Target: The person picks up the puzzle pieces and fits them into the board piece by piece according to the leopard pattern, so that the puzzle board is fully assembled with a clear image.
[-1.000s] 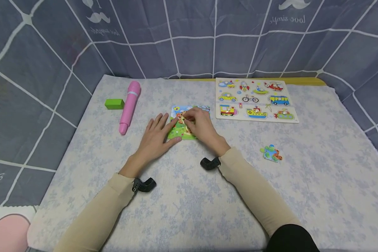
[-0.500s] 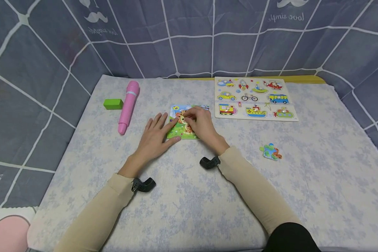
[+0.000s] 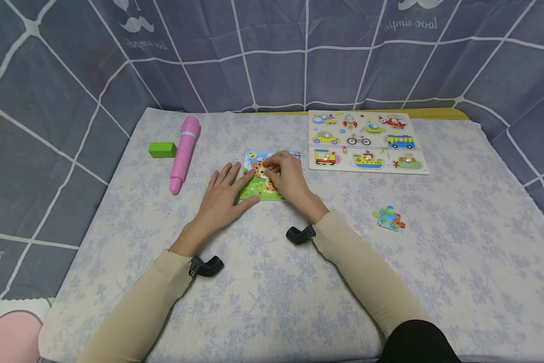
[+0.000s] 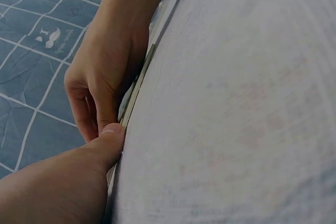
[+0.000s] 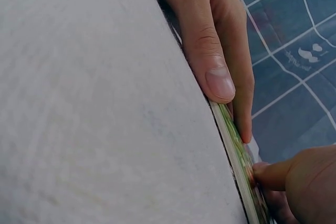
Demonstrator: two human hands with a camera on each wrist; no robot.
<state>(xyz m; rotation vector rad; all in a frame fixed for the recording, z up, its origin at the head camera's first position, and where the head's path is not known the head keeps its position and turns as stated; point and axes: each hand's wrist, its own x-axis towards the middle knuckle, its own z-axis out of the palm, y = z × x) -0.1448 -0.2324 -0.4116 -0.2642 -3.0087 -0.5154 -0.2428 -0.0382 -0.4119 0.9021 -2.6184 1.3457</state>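
Observation:
A small jigsaw puzzle (image 3: 258, 190), printed with a cartoon animal on grass under blue sky, lies flat on the cloth. My left hand (image 3: 222, 201) spreads over its left side, fingers extended; the thumb lies along the near edge. Bent over the puzzle from the right, my right hand (image 3: 290, 179) brings thumb and index together on a puzzle piece near the animal's face, which the fingers largely cover. In the right wrist view, the left thumb (image 5: 219, 83) rests on the board's edge. A loose puzzle piece (image 3: 389, 219) lies to the right.
A wooden vehicle peg board (image 3: 367, 143) lies at the back right. At the left are a pink microphone-shaped toy (image 3: 185, 156) and a green block (image 3: 162, 149). A dark gridded curtain (image 3: 276, 80) stands behind the cloth-covered table (image 3: 262, 302).
Both hands stay nearly still on the puzzle; the right fingers shift only slightly. The whole view moves a little, and the loose piece stays where it lies.

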